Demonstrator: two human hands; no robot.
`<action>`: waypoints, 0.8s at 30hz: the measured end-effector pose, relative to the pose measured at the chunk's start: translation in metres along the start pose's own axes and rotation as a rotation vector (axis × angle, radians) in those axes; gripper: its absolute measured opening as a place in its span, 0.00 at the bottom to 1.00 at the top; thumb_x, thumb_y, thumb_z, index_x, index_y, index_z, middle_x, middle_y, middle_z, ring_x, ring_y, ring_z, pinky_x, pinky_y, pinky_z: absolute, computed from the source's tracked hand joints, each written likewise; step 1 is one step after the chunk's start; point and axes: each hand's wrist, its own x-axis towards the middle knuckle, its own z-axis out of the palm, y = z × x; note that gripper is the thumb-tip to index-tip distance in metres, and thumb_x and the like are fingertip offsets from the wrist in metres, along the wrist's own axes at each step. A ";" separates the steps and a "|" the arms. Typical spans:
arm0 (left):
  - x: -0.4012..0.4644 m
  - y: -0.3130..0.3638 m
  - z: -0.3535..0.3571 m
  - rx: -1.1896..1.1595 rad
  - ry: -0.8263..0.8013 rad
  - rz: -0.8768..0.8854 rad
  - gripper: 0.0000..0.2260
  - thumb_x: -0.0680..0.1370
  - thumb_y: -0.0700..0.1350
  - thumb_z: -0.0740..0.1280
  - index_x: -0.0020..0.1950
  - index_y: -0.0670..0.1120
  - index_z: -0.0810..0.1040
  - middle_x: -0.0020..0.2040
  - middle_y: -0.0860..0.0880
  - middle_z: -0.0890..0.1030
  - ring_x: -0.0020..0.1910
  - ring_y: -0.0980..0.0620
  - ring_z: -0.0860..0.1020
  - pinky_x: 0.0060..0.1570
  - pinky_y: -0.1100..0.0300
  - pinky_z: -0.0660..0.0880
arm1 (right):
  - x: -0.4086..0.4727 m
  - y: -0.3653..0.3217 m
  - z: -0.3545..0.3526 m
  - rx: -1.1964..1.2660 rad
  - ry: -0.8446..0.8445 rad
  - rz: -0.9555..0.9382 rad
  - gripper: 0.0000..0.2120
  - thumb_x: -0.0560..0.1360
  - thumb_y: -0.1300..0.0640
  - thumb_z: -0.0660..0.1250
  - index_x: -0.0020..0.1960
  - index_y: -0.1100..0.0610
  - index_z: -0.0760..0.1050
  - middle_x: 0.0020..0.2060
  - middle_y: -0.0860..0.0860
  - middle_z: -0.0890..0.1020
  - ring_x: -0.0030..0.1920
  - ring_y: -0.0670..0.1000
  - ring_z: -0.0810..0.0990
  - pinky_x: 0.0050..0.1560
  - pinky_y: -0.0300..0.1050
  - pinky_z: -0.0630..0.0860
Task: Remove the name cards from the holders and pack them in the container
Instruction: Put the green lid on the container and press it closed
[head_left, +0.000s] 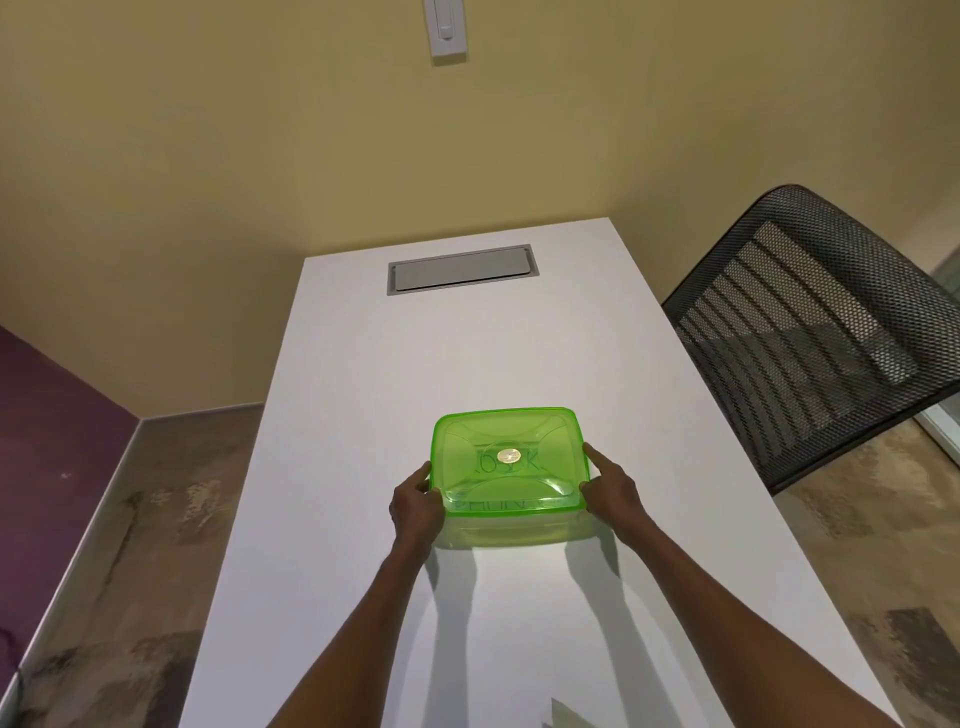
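Two hands, left hand (415, 506), right hand (610, 491), gripping lidded container (506, 462), seemingly widthwise.

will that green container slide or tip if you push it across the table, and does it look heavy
The green container is low and broad with its lid on, so tipping seems unlikely. On the smooth white table it would probably slide easily. Its thin translucent plastic suggests it is light and may flex slightly where the left hand and right hand grip its sides.
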 end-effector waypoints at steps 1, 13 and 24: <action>0.001 -0.002 -0.001 0.003 -0.006 -0.008 0.21 0.76 0.37 0.64 0.69 0.48 0.76 0.61 0.44 0.82 0.59 0.45 0.80 0.63 0.51 0.74 | 0.000 0.001 -0.002 0.021 -0.014 0.006 0.35 0.70 0.68 0.61 0.73 0.47 0.65 0.39 0.54 0.79 0.37 0.53 0.76 0.42 0.44 0.74; 0.007 -0.010 -0.002 0.010 -0.038 -0.094 0.19 0.76 0.39 0.66 0.67 0.46 0.77 0.59 0.42 0.83 0.60 0.44 0.79 0.64 0.50 0.74 | 0.003 0.011 -0.004 0.021 0.006 -0.014 0.32 0.70 0.66 0.69 0.71 0.49 0.69 0.42 0.61 0.85 0.39 0.55 0.81 0.52 0.48 0.79; 0.024 0.021 0.006 0.270 0.035 0.069 0.24 0.78 0.43 0.66 0.73 0.37 0.67 0.69 0.37 0.73 0.70 0.41 0.70 0.69 0.52 0.65 | 0.025 -0.006 -0.016 0.179 -0.035 0.191 0.25 0.75 0.52 0.70 0.69 0.59 0.71 0.62 0.59 0.78 0.55 0.58 0.80 0.50 0.49 0.79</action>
